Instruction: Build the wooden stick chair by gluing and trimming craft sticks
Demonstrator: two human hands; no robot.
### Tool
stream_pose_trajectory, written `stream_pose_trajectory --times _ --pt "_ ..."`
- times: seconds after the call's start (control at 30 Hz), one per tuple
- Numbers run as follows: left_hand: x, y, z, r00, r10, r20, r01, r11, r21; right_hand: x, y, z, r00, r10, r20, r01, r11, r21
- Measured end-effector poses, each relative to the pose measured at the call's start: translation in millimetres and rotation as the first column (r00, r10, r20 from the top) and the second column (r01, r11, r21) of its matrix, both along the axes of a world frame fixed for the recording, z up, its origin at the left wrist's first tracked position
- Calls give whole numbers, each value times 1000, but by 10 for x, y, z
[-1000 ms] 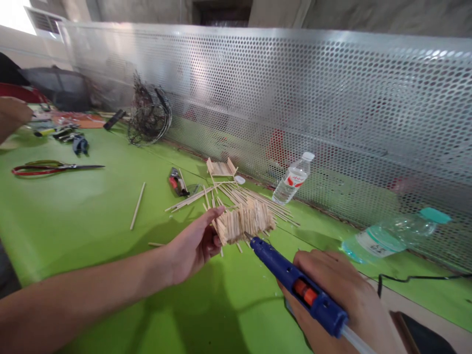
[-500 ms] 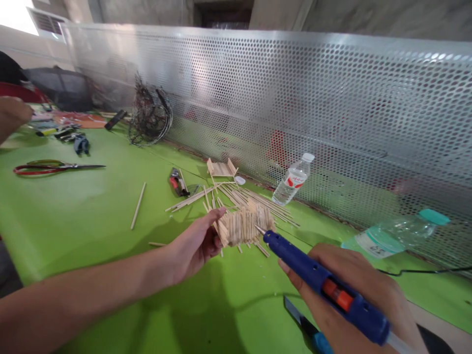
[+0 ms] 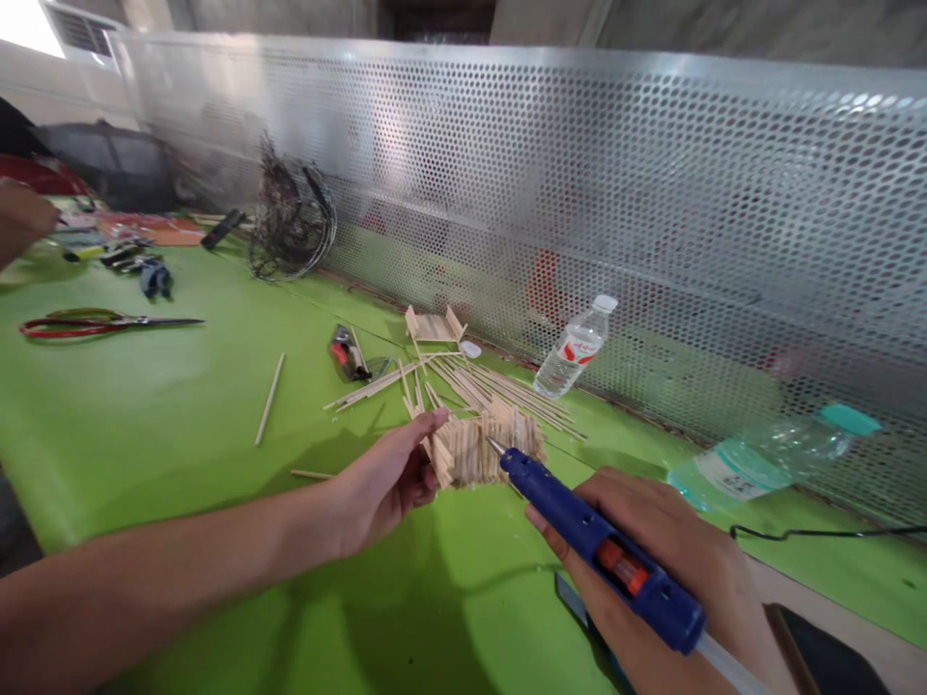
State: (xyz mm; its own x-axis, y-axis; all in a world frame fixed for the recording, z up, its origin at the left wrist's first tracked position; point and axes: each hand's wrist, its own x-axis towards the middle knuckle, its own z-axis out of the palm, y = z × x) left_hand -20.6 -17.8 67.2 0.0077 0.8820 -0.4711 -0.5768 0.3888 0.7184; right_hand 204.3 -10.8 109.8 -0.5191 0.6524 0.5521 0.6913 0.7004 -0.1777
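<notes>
My left hand (image 3: 398, 463) grips the left end of a small model built of wooden sticks (image 3: 482, 449), thumb on top, and holds it above the green table. In my right hand (image 3: 652, 550) is a blue glue gun (image 3: 594, 536) with an orange part in its side and a clear glue stick at its rear. Its metal tip points left at the model's stick face, at or very near the surface; I cannot tell if they touch. Behind the model lie loose wooden sticks (image 3: 507, 386). A cutter knife (image 3: 574, 600) is partly hidden under my right hand.
A small stick frame (image 3: 435, 328), pliers (image 3: 349, 353) and a water bottle (image 3: 577, 349) stand or lie farther back. Another bottle (image 3: 774, 458) lies on the right by a black cable (image 3: 818, 533). Scissors (image 3: 108, 323) and another person's hand (image 3: 25, 222) are left. A perforated metal panel (image 3: 579, 174) borders the table.
The glue gun and my right hand have moved left, bringing the tip nearer the middle of the model. My left hand still holds the model in nearly the same place.
</notes>
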Motion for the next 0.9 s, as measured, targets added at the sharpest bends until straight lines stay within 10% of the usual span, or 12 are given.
stream_pose_trajectory --times 0.9 --pt "-15 -72 6 1000 -8 5 8 1000 13 -42 -76 43 1000 18 -1 -18 999 44"
